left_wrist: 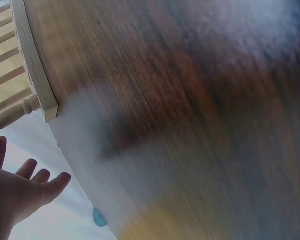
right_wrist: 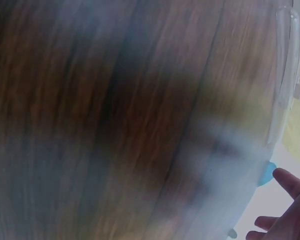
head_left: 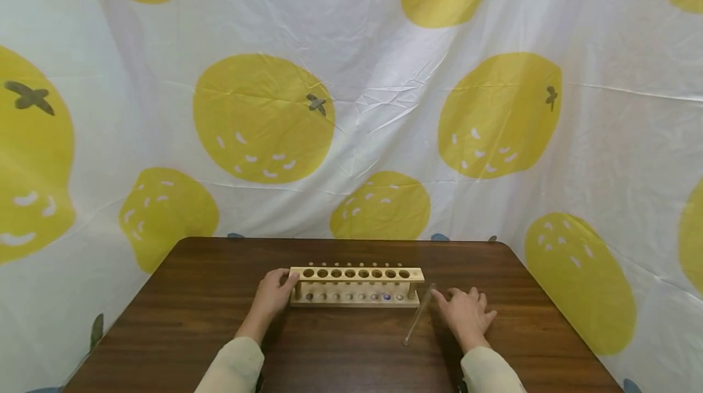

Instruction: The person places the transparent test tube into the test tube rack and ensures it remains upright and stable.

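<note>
Softly lit in the head view, glinting off creases in the far lemon-print curtain (head_left: 384, 97). Dropping dark shadows beside both sleeves (head_left: 235, 364) onto the wooden table (head_left: 351, 356). Rendering the test tube (head_left: 419, 315) faint. Over to both wrists: hazy, patched with glare, blurred.

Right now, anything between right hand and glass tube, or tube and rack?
Nothing visible either way. The right hand is by the far end of the glass tube, which slants near the right end of the wooden rack. The left hand is at the rack's left end, out of the way.
</note>
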Motion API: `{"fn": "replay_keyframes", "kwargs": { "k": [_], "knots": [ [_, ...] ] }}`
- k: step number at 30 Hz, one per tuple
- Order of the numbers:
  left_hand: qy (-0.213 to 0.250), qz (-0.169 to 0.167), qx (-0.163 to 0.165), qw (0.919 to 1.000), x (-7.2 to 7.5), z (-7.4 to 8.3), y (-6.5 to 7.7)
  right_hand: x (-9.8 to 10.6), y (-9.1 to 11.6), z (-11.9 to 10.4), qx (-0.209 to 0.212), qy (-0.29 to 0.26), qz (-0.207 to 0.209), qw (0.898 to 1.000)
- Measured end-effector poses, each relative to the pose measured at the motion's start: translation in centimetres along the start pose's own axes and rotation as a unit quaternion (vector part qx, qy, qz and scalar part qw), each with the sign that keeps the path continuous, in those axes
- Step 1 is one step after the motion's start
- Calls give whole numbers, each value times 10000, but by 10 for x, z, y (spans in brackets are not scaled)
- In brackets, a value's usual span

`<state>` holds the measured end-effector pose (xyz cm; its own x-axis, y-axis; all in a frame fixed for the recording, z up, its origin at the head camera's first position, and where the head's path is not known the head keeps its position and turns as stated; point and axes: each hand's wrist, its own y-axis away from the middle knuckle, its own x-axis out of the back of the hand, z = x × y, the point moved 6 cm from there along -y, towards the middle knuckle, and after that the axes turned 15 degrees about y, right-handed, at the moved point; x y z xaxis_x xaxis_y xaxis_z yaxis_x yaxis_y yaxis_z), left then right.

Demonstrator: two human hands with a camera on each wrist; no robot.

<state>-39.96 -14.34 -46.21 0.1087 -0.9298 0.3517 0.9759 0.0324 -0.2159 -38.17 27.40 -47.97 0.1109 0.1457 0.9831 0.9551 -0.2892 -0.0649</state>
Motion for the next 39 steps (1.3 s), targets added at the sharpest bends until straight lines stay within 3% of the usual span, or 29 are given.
{"fn": "replay_keyframes", "kwargs": {
  "k": [17,39],
  "knots": [
    [307,50,405,9987,1,-2,-1,-8,4,-16,-88,-43,-128,9999],
    [317,130,339,9988,0,0,-1,-18,3,-29,-140,75,-117,9998]
  ]
}}
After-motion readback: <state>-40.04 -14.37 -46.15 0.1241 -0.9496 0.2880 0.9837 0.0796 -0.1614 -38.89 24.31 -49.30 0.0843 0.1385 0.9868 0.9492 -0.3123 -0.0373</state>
